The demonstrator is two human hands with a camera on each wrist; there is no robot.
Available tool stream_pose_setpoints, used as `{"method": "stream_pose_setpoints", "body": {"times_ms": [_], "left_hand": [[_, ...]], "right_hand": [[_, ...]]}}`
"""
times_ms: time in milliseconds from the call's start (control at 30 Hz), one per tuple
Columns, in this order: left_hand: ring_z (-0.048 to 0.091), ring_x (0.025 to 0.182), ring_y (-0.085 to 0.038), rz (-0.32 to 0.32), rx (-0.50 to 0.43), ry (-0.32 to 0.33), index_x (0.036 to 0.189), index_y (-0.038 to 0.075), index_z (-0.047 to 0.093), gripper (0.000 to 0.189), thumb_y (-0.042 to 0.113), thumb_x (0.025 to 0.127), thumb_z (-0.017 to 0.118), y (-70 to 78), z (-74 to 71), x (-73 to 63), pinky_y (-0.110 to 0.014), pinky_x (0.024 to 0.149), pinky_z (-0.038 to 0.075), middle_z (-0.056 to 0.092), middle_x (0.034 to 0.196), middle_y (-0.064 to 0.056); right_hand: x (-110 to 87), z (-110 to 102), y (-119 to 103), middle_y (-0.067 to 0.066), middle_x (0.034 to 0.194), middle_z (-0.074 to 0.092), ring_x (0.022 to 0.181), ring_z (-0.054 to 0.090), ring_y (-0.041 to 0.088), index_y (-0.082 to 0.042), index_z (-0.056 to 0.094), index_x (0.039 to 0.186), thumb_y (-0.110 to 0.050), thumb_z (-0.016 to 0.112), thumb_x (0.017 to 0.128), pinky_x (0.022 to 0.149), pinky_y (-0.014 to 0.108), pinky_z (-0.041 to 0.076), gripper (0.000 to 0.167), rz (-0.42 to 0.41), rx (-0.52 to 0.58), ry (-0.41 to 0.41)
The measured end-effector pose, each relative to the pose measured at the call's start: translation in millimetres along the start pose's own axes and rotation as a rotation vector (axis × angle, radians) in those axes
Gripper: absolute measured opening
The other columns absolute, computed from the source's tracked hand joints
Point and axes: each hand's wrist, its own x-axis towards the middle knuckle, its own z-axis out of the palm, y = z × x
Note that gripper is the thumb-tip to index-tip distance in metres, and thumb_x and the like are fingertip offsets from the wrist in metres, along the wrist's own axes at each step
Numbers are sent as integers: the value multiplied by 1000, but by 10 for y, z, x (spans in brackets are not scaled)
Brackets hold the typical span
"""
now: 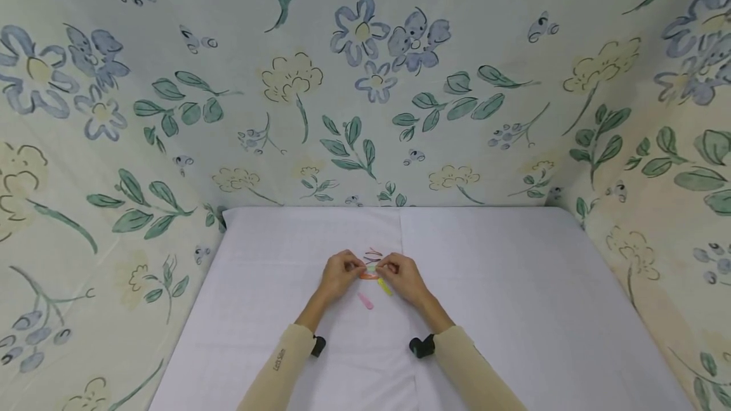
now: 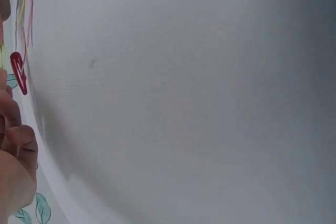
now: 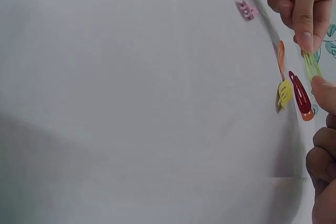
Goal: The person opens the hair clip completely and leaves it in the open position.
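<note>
A light green hair clip (image 3: 312,66) spans the gap between both hands, above the table. My left hand (image 1: 341,274) pinches one end of it between thumb and forefinger, and my right hand (image 1: 401,274) pinches the other. Just below the hands in the head view lie an orange hair clip (image 1: 368,276) and a yellow claw clip (image 1: 385,287). Closer to me is a pink claw clip (image 1: 365,301). A red snap clip (image 3: 300,95) shows beside the right hand in the right wrist view. Only part of the left hand (image 2: 16,156) appears in its wrist view.
Thin dark and reddish pieces (image 1: 373,255) lie on the table just beyond the hands. A white cloth covers the table (image 1: 502,284). Floral fabric (image 1: 354,113) hangs behind it and along both sides.
</note>
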Motion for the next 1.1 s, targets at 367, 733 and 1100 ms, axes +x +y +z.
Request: {"method": "stream_pose_setpoints", "body": {"times_ms": [367,733,1100], "left_hand": [[53,68,-9,100,9,38,81,5,78,6,3,86,82,12,15,48,-18,62,43,72,85,-5],[54,70,-8,121,1,-6,83,4,79,4,5,86,82,-66,-29,86,-19,62,44,73,88,-4],[56,71,-8,112,35,2,84,5,82,5,9,82,85,-74,-37,107,-18,64,45,74,85,-4]], "right_hand": [[23,-28,-35,-4,63,37,58,32,3,-13,77,93,-14,73,97,58,19,28,6,51,40,-10],[12,-15,-45,-4,63,37,58,31,2,-7,78,94,-12,76,94,56,19,27,6,19,41,1],[4,-29,51,-2,63,42,59,35,5,-13,81,93,-17,80,91,59,20,30,5,7,27,45]]}}
